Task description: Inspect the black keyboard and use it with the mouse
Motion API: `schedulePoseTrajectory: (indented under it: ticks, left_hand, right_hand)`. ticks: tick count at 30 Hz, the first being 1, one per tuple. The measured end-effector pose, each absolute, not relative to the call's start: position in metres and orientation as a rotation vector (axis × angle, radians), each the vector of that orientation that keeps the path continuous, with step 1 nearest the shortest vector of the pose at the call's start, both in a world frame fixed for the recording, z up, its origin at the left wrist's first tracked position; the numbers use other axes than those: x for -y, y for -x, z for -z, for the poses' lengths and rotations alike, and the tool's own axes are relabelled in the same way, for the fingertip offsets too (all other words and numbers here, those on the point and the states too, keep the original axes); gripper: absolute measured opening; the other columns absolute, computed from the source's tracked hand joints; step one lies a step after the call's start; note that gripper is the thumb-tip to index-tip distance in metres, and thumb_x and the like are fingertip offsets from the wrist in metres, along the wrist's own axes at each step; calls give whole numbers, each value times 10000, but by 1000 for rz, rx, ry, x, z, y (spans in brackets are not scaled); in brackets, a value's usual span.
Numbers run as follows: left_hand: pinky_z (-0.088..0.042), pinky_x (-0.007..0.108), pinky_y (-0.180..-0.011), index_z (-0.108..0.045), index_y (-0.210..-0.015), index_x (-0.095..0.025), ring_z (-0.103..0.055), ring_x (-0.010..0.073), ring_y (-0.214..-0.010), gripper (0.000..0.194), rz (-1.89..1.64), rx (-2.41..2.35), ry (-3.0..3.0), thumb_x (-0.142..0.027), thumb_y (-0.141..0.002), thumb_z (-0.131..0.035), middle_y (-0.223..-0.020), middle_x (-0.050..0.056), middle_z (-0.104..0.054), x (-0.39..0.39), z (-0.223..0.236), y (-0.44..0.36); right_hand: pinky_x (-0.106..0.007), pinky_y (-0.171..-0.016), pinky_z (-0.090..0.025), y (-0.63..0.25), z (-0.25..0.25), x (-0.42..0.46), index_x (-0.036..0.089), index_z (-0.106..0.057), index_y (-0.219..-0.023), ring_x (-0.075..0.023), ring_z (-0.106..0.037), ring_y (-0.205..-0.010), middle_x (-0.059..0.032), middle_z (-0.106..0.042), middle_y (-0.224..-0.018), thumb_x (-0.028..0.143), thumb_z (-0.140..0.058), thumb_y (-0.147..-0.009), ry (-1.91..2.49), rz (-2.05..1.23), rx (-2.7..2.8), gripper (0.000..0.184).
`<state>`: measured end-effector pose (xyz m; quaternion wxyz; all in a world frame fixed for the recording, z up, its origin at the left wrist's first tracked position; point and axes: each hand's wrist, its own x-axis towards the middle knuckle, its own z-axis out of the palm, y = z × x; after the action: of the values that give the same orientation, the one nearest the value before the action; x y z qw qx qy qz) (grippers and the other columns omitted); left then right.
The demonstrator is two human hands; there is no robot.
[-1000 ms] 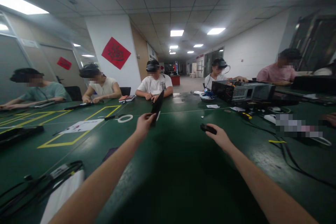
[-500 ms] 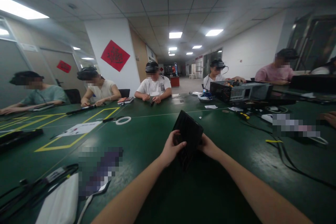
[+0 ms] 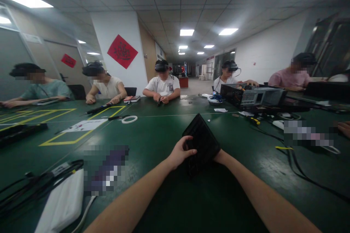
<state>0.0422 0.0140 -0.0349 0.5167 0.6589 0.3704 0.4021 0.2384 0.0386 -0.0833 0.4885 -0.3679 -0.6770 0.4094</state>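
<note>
A black, box-like rectangular piece (image 3: 204,138) is held tilted above the green table (image 3: 153,134), one corner pointing up; its exact kind is too dark to make out. My left hand (image 3: 181,153) grips its left side, thumb and fingers closed on the near face. Behind its right edge is my right hand (image 3: 220,156), with only the wrist and heel of the hand showing. Those fingers are hidden, and so is the small black object seen in them earlier.
At the left lie a white power bank (image 3: 64,200), black cables (image 3: 32,189) and a paper sheet (image 3: 84,125). A white ring (image 3: 129,119) rests farther back. An opened computer case (image 3: 251,96) and a cable (image 3: 298,167) are on the right. Several people sit around the table.
My left hand has brought the black piece rightward and turned its broad face toward me. My right hand, with a small black object, has gone in behind it. Lately the piece has tilted slightly.
</note>
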Motion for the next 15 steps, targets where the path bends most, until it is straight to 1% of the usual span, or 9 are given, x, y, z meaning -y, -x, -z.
schedulePoseTrajectory:
  ticks: [2, 4, 6, 7, 10, 11, 13, 15]
  left_hand:
    - [-376, 247, -615, -529, -1131, -160, -447, 123, -659, 565, -967, -942, -1638, -248, -616, -746, -715, -17, -481, -14, 34, -43]
    - [-376, 244, -612, -556, -1109, -164, -440, 123, -657, 565, -994, -970, -1642, -231, -589, -765, -726, -13, -487, -14, 32, -45]
    - [-395, 241, -635, -579, -1077, -167, -461, 125, -682, 546, -1065, -960, -1511, -179, -568, -776, -778, 4, -518, -16, 29, -46]
    - [-406, 237, -651, -591, -1047, -165, -478, 125, -699, 502, -1125, -964, -1377, -139, -578, -765, -811, 14, -533, -19, 28, -46]
    - [-435, 228, -681, -588, -925, -141, -513, 109, -709, 296, -1288, -1046, -935, 1, -670, -636, -874, 44, -539, -31, 26, -40]
    - [-444, 230, -680, -572, -888, -131, -517, 104, -693, 263, -1315, -1089, -836, 40, -689, -582, -866, 52, -529, -36, 26, -37]
    - [-466, 242, -674, -533, -852, -119, -528, 100, -661, 255, -1317, -1148, -739, 90, -707, -503, -825, 58, -509, -43, 28, -29]
    - [-489, 249, -669, -506, -829, -111, -558, 107, -655, 240, -1286, -1162, -689, 101, -724, -469, -788, 60, -505, -46, 30, -25]
  right_hand:
    - [-432, -967, -410, -231, 82, -38, 225, -629, -1024, -216, -576, -994, -60, -648, -1073, 516, -600, -685, 857, -1055, 1598, 448]
    - [-431, -982, -402, -226, 77, -35, 244, -646, -989, -217, -582, -991, -50, -662, -1054, 540, -629, -644, 822, -1120, 1603, 454]
    - [-435, -996, -393, -225, 70, -31, 269, -655, -973, -219, -577, -1011, -38, -665, -1058, 541, -634, -641, 801, -1186, 1608, 430]
    - [-436, -998, -393, -225, 67, -28, 280, -653, -980, -219, -574, -1020, -34, -662, -1072, 535, -622, -658, 801, -1217, 1599, 412]
    - [-439, -1001, -394, -229, 62, -22, 298, -641, -1009, -218, -566, -1047, -28, -640, -1127, 497, -621, -682, 813, -1321, 1538, 383]
    - [-447, -997, -396, -231, 61, -21, 297, -638, -1014, -221, -568, -1046, -28, -638, -1132, 488, -627, -680, 825, -1342, 1527, 384]
    - [-467, -987, -399, -235, 63, -20, 283, -652, -972, -232, -581, -1018, -32, -656, -1095, 467, -663, -649, 864, -1351, 1545, 372]
    - [-477, -990, -393, -235, 64, -21, 266, -665, -926, -239, -585, -1003, -35, -669, -1061, 441, -689, -626, 876, -1342, 1574, 348]
